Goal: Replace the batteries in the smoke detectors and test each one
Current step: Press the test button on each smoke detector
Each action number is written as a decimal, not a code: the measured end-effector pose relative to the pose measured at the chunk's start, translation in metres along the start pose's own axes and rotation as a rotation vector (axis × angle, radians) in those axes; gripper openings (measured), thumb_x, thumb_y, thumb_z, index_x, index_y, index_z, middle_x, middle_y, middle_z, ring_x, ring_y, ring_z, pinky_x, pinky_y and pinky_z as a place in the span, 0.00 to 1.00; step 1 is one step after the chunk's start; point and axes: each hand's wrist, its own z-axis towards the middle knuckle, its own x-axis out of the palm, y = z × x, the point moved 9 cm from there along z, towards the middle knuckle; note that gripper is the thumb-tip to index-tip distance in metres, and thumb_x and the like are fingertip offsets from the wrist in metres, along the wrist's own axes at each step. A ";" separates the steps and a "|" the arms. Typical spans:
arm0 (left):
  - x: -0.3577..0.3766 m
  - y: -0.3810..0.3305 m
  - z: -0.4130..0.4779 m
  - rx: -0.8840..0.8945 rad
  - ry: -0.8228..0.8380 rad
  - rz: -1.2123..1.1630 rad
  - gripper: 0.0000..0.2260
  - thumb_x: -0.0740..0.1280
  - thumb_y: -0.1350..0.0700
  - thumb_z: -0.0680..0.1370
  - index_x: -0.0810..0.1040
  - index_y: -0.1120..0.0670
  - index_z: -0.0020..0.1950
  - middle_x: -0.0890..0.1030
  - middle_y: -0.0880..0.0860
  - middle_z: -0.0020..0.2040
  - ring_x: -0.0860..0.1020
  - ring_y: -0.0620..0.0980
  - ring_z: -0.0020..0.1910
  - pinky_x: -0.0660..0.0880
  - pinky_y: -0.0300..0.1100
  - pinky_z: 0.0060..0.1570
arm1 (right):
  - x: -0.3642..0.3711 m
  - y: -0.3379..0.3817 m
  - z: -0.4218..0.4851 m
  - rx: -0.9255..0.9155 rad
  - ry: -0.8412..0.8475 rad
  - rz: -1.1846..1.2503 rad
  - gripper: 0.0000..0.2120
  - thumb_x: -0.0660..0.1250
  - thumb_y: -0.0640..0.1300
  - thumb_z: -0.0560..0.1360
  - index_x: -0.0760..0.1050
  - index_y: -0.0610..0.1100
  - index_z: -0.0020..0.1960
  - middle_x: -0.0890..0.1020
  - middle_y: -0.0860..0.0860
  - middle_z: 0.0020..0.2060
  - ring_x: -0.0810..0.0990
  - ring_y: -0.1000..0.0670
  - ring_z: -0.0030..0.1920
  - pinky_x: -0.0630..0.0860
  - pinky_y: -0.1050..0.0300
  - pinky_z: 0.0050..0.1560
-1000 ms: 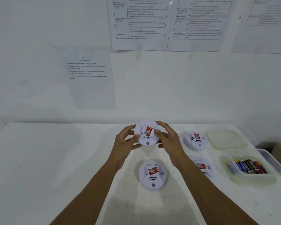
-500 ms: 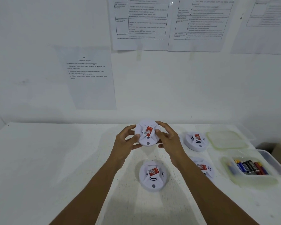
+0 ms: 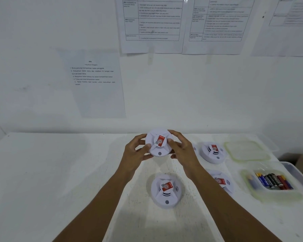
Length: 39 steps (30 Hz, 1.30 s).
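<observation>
Wall, white, rising behind the held smoke detector, with printed sheets taped up high above it and a single instruction sheet up and to its left. Counter, white and scuffed, spread out beneath the held smoke detector. Two bare forearms reaching in from the near edge toward it. Left hand on its left rim, fingers curled round the edge, thumb pressed on the face. Right hand on its right rim, fingers wrapped over the upper edge, thumb laid on the face. Clear tub well to the right of the held smoke detector and nearer the camera. Pale lid lying flat, level with it and further right. Held smoke detector itself off the counter, face tilted toward the camera. Second detector flat on the counter directly below it, between the forearms. Third detector to its right, past the right hand. Fourth detector to its lower right, partly hidden by the right forearm. Batteries, blue, black and red, side by side in the tub, far to its lower right. Red sticker at the centre of its face.
</observation>
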 end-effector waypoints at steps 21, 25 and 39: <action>-0.025 0.047 0.021 0.119 -0.093 0.571 0.13 0.66 0.58 0.80 0.77 0.54 0.65 0.80 0.55 0.57 0.81 0.52 0.48 0.82 0.47 0.49 | 0.031 -0.050 0.024 0.069 0.055 -0.465 0.22 0.60 0.39 0.80 0.66 0.46 0.74 0.73 0.43 0.63 0.78 0.46 0.58 0.77 0.45 0.61; -0.025 0.048 0.027 0.127 -0.101 0.654 0.13 0.66 0.58 0.80 0.78 0.56 0.65 0.81 0.53 0.58 0.78 0.49 0.51 0.75 0.32 0.48 | 0.029 -0.044 0.023 0.069 0.029 -0.446 0.21 0.62 0.39 0.80 0.68 0.45 0.73 0.73 0.45 0.63 0.79 0.47 0.56 0.77 0.46 0.61; -0.029 0.063 0.034 -0.075 -0.061 1.079 0.15 0.56 0.49 0.83 0.76 0.51 0.65 0.67 0.50 0.71 0.61 0.56 0.67 0.59 0.48 0.59 | 0.027 -0.047 0.015 0.088 0.003 -0.563 0.13 0.61 0.38 0.79 0.77 0.35 0.61 0.83 0.42 0.55 0.80 0.43 0.56 0.75 0.55 0.55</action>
